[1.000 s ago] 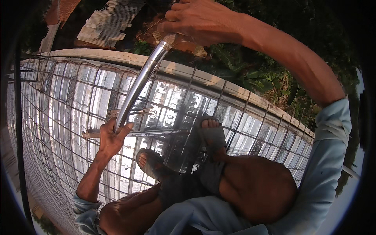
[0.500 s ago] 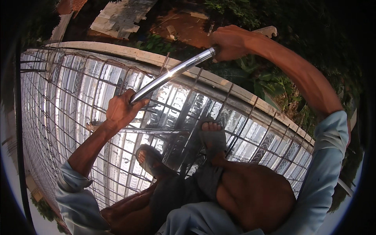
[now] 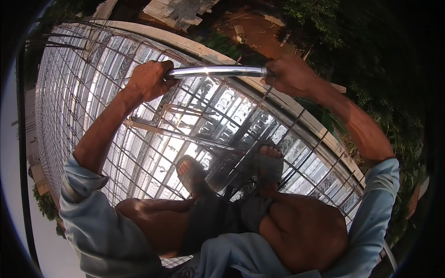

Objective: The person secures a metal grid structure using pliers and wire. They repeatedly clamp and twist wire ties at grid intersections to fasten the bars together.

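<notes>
A shiny chrome metal tube [image 3: 218,71] runs nearly level between my two hands, above the steel mesh. It looks slightly bowed in this view. My left hand [image 3: 150,80] is closed around its left end. At the right end, by a dark collar, my right hand [image 3: 294,76] is closed on the tube. A brownish end piece [image 3: 339,88] shows beyond my right wrist; how it joins the tube is hidden. Below, a long bar [image 3: 185,135] with a brown end lies across the mesh, in front of my feet.
Reinforcing-bar mesh [image 3: 116,104] spreads over shiny ribbed metal sheets [image 3: 183,123]. My sandalled feet [image 3: 191,172] stand on it. A pale concrete ledge [image 3: 324,134] edges the deck; beyond and lower lie trees [image 3: 366,51], brown ground and a corrugated roof [image 3: 178,11].
The tube has swung from a steep slant to nearly level. My left hand has risen, and my right hand has come down and to the right. Both still grip the tube.
</notes>
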A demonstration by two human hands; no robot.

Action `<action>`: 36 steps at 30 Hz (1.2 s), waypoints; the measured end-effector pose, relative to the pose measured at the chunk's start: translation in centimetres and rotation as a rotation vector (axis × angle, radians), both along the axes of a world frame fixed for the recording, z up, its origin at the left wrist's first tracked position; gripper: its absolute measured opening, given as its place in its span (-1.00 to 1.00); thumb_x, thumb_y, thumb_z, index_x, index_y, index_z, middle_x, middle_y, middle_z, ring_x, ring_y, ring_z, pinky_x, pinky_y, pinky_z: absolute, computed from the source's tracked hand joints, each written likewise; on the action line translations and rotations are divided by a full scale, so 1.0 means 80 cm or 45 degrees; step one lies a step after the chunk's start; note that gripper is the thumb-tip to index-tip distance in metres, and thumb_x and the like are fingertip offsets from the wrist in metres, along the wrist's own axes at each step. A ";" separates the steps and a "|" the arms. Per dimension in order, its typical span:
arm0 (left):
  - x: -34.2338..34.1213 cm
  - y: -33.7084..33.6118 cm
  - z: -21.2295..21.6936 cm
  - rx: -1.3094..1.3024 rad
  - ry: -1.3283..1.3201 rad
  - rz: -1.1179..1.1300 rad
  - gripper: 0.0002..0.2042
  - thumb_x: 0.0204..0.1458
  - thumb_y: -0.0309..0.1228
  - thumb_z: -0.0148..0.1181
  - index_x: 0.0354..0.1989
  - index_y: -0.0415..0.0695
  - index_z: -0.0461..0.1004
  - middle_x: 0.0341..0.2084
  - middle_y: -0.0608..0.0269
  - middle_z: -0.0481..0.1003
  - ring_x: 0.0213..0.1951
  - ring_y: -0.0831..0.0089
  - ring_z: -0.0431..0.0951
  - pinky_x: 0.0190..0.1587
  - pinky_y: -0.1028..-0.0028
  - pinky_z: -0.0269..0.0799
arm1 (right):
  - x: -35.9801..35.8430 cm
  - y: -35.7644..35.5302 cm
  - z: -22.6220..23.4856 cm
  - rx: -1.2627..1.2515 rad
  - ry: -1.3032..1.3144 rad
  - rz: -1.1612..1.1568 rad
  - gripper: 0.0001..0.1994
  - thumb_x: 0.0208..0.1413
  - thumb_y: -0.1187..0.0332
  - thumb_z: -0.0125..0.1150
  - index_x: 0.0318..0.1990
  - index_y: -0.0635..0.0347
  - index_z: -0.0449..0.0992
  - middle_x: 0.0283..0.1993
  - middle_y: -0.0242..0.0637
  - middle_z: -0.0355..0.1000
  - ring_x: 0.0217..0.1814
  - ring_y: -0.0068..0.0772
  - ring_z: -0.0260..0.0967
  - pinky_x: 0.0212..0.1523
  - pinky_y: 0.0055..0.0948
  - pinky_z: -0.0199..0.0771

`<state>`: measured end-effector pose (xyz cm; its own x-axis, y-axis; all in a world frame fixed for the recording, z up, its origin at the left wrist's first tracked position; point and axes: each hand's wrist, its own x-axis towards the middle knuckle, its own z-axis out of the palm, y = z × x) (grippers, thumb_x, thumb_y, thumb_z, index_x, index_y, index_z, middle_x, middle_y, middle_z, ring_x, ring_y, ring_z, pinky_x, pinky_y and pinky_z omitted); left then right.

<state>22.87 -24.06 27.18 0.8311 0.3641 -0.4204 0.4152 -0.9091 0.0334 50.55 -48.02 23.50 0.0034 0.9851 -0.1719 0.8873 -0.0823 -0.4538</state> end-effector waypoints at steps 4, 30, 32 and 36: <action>-0.003 -0.053 -0.007 -0.262 0.062 0.257 -0.65 0.10 -0.10 0.32 -0.20 -0.16 0.52 -0.41 0.14 0.61 -0.33 0.23 0.63 -0.24 0.22 0.51 | -0.018 0.031 -0.012 0.049 -0.049 0.158 -0.86 -0.01 0.39 0.30 -0.30 0.24 0.62 -0.42 -0.09 0.54 -0.46 0.02 0.48 -0.42 -0.08 0.45; -0.520 -0.176 -0.161 0.180 -0.498 2.046 -0.25 0.00 0.34 0.17 -0.59 -0.31 0.42 -0.76 0.13 0.31 -0.60 0.32 0.31 -0.47 0.20 0.28 | -0.126 0.037 -0.213 -0.453 0.126 -0.336 -0.65 0.20 0.19 0.20 -0.09 0.35 0.52 -0.13 0.18 0.54 -0.04 0.20 0.51 -0.03 0.02 0.46; -0.556 -0.187 -0.158 0.235 -0.374 2.124 -0.23 0.00 0.36 0.13 -0.59 -0.31 0.45 -0.76 0.10 0.33 -0.61 0.29 0.32 -0.46 0.18 0.28 | -0.128 0.040 -0.218 -0.393 0.018 -0.286 -0.64 0.19 0.18 0.20 -0.10 0.38 0.52 -0.10 0.20 0.53 -0.02 0.26 0.49 -0.01 0.04 0.44; -0.632 -0.208 -0.178 0.355 -0.182 2.124 -0.19 0.00 0.43 0.05 -0.61 -0.29 0.44 -0.73 0.14 0.30 -0.58 0.26 0.30 -0.45 0.18 0.23 | -0.123 0.035 -0.232 -0.308 -0.033 -0.272 -0.57 0.21 0.16 0.18 -0.10 0.49 0.49 -0.09 0.28 0.50 0.01 0.33 0.46 0.03 0.05 0.42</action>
